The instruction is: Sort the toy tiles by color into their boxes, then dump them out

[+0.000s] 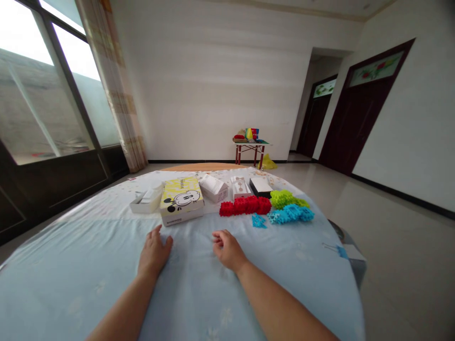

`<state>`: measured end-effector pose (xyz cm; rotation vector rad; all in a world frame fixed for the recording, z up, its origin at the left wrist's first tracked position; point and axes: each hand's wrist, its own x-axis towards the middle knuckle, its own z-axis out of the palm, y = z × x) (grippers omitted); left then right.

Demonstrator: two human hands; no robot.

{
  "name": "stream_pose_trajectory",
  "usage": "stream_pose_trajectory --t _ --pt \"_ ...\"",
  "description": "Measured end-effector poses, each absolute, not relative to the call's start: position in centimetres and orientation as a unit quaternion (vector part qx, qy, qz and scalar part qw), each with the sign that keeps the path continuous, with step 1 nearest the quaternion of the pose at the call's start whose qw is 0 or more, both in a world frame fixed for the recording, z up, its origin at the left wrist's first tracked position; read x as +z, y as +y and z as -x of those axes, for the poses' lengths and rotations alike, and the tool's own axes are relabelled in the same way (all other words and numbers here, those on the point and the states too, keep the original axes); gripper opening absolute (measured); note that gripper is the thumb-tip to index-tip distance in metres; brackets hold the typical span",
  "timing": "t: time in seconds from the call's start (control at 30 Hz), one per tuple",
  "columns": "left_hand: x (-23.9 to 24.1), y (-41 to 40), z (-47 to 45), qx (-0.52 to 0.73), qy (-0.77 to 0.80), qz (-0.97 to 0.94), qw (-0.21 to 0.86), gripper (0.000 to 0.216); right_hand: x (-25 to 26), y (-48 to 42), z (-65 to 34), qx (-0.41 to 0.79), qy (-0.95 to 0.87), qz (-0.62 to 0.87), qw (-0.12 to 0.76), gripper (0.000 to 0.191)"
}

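Light-blue cloth (106, 265) covers the table in a white-walled room. On it lies the yellow cartoon box (181, 200). The left hand (154, 253) lies flat on the cloth just in front of the box without touching it, fingers extended and close together, thumb set apart. The right hand (227, 248) rests in front and to the right of the box, fingers loosely curled, gripping nothing. Red blocks (245, 206) sit just right of the box. Blue blocks (290, 214) and green blocks (286, 198) lie farther right. A white tray (146, 201) sits just left of the box.

blue cloth (71, 265): spread flat | yellow cartoon box (181, 200): closed, on it | red blocks (245, 206): row beside box
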<state>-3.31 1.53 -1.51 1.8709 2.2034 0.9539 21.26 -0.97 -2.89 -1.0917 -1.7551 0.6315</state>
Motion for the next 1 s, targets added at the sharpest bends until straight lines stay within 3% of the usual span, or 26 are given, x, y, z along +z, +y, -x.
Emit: stream_pose_trajectory --t 0.2,0.43,0.63,0.7,0.77,1.0 --pt "-1.6 1.3 3.4 0.372 0.709 -0.593 0.087 0.048 -2.6 -1.4 -22.1 0.288 -0.72 0.431 0.462 0.024" --pt "-0.8 0.7 2.8 0.355 0.714 -0.591 0.119 0.048 -1.8 -3.4 -22.7 0.262 -0.738 0.435 0.445 0.021" --pt "-0.9 0.6 2.9 0.345 0.716 -0.596 0.115 0.049 2.9 0.3 -23.8 0.101 -0.747 0.472 0.457 0.021" --pt "-1.0 0.7 2.8 0.332 0.722 -0.597 0.106 0.049 5.6 3.8 -24.7 0.025 -0.748 0.537 0.391 0.022" --pt "-1.0 0.8 2.7 0.327 0.726 -0.597 0.101 0.05 7.8 7.7 -25.7 -0.047 -0.725 0.644 0.239 0.03" --pt "-1.2 1.2 2.9 0.303 0.735 -0.6 0.088 0.049 8.0 16.6 -26.6 -0.033 -0.67 0.738 0.069 0.031"
